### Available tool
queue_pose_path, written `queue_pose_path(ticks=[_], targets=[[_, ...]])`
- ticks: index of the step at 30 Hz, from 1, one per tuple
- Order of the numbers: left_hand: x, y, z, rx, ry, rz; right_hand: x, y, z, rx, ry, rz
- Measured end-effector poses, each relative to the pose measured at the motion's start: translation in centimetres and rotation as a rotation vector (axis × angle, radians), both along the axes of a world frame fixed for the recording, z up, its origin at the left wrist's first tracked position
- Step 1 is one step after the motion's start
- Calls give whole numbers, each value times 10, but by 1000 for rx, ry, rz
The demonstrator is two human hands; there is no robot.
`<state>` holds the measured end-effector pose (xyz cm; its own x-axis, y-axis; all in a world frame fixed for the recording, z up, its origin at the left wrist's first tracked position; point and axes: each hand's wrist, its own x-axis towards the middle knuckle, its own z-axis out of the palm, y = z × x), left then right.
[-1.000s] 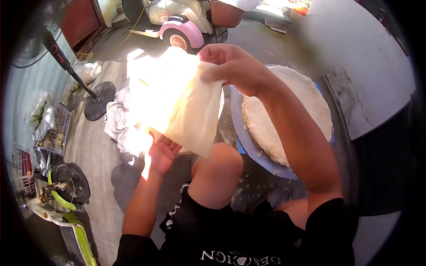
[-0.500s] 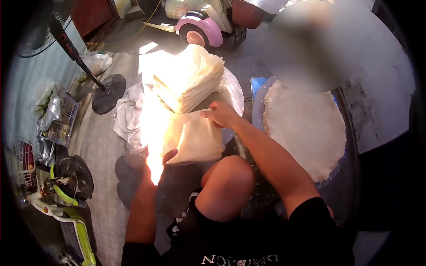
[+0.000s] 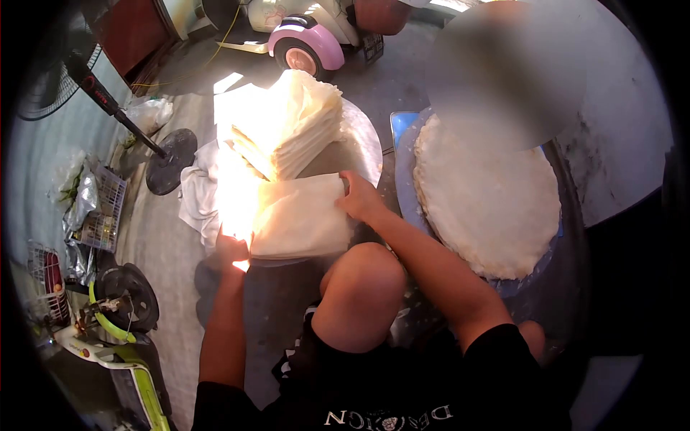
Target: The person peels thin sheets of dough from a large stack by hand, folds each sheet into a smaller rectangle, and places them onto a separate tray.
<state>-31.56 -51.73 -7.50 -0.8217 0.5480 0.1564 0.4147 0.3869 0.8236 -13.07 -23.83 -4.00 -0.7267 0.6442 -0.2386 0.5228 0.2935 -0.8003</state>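
Observation:
A thin, pale-yellow sheet, folded into a flat rectangle, lies in front of my bent knee. My right hand pinches its upper right corner between thumb and fingers. At its lower left corner, my left hand holds the edge, its fingers partly washed out by glaring sunlight. Just beyond the sheet rises a stack of similar folded sheets, its left side bleached by the sun. Both rest on a round pale board, whose near part is mostly covered.
At the right, a broad round pile of pale sheets lies on a blue tray. A whitish cloth is left of the board. A standing fan, a crate, a green-white scooter and a pink-fendered vehicle surround the area.
The sheet's raised, loose fold now lies flat and its edges are straighter. My left hand has shifted to the lower left corner. The view has moved slightly.

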Motion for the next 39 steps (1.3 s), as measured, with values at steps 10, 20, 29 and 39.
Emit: queue_pose_path(ticks=[10,20,29,39], targets=[[72,53,46,-585,525,-435,49,6,25,343,52,14],[66,76,61,-328,458,-441,306,159,47,410,-204,-538],[220,181,222,280,325,-795,463,203,6,576,-418,-1146],[314,266,154,227,153,-1137,486,214,1,634,-404,-1145]])
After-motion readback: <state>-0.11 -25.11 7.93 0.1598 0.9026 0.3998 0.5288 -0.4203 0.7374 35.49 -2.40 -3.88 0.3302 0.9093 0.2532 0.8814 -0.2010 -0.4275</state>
